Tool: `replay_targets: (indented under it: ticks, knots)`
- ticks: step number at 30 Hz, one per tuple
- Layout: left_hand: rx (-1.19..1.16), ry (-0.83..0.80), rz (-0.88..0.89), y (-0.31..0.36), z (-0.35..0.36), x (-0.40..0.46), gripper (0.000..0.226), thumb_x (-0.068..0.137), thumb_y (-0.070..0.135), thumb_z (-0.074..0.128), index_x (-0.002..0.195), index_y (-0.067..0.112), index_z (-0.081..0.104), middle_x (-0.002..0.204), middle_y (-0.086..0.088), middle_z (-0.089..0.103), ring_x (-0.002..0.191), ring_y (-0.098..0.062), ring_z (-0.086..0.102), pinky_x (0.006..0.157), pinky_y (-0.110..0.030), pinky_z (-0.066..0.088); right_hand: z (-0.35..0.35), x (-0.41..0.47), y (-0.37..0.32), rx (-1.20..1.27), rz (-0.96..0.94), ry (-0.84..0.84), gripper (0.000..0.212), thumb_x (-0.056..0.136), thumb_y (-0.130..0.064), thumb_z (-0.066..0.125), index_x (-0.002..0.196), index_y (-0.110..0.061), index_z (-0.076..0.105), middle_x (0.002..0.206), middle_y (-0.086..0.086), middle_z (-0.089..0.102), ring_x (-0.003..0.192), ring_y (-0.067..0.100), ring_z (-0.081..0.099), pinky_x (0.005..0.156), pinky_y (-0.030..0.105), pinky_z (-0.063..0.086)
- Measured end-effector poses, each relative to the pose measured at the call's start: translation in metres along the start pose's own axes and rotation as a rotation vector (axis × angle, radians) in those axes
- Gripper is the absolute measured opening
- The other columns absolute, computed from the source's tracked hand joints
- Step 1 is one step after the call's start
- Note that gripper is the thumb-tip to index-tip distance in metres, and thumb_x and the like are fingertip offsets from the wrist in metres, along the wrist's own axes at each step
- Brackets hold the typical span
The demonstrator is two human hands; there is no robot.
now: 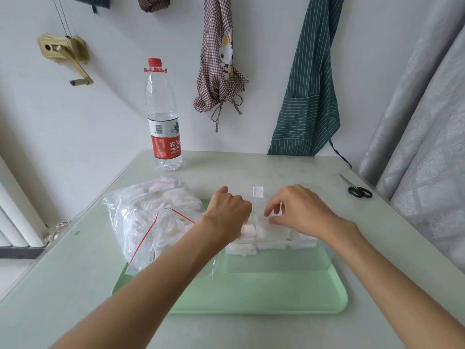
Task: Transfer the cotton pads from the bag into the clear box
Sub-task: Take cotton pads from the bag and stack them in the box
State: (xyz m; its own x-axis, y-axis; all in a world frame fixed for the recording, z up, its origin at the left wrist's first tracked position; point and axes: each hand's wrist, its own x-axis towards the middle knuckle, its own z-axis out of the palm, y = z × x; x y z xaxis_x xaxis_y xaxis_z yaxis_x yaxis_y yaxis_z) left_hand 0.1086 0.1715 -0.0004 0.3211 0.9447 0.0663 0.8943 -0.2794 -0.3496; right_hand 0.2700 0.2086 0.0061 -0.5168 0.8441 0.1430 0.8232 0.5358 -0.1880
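Note:
A clear zip bag (151, 217) with a red seal line, stuffed with white cotton pads, lies on the left part of a green tray (264, 293). To its right on the tray stands the clear box (276, 258), holding several white cotton pads (266, 238) along its far side. My left hand (230, 210) is over the box's left end, fingers curled down round a stack of pads. My right hand (299, 210) reaches over the box, fingertips touching the pads inside. The box's far wall is hard to make out.
A water bottle (163, 117) with a red cap stands at the table's back. Black-handled scissors (356, 188) lie at the right edge. Two aprons hang on the wall behind. A small clear piece (258, 191) sits just beyond the box.

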Motion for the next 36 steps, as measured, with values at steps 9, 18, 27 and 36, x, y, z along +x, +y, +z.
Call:
replay_targets:
  ticks: [9, 18, 27, 36]
  knots:
    - [0.012, -0.076, 0.066, 0.001, 0.003, 0.009, 0.027, 0.091, 0.025, 0.058, 0.118, 0.022, 0.06, 0.117, 0.002, 0.064, 0.108, -0.017, 0.059, 0.089, -0.025, 0.032, 0.018, 0.009, 0.002, 0.052, 0.101, -0.284, 0.033, 0.077, -0.025, 0.074, 0.108, -0.034, 0.069, 0.091, -0.005, 0.059, 0.088, 0.016, 0.06, 0.081, 0.029, 0.05]
    - [-0.575, 0.395, -0.411, -0.052, -0.024, -0.078, 0.019, 0.085, 0.03, 0.064, 0.101, 0.04, 0.068, 0.105, 0.012, 0.07, 0.101, -0.014, 0.062, 0.079, -0.024, 0.037, -0.002, -0.027, 0.005, 0.251, 0.181, 0.026, 0.014, 0.081, -0.03, 0.068, 0.09, -0.041, 0.068, 0.088, -0.017, 0.064, 0.083, 0.003, 0.061, 0.073, 0.026, 0.047]
    - [-0.751, 0.103, -0.481, -0.1, 0.01, -0.125, 0.01, 0.075, 0.039, 0.074, 0.075, 0.041, 0.064, 0.11, 0.027, 0.059, 0.104, -0.003, 0.055, 0.091, -0.034, 0.045, 0.006, -0.025, -0.096, 0.506, 0.01, 0.284, 0.016, 0.083, -0.021, 0.064, 0.083, -0.034, 0.073, 0.073, -0.018, 0.067, 0.071, -0.001, 0.06, 0.073, 0.029, 0.053]
    - [-0.853, 0.066, -0.459, -0.106, 0.031, -0.122, 0.031, 0.078, 0.018, 0.072, 0.096, 0.042, 0.066, 0.113, 0.02, 0.061, 0.101, -0.002, 0.058, 0.09, -0.034, 0.049, 0.051, -0.016, -0.15, 0.108, -0.192, 0.371, 0.014, 0.071, -0.025, 0.077, 0.084, -0.033, 0.076, 0.075, -0.012, 0.067, 0.076, 0.016, 0.058, 0.066, 0.025, 0.045]
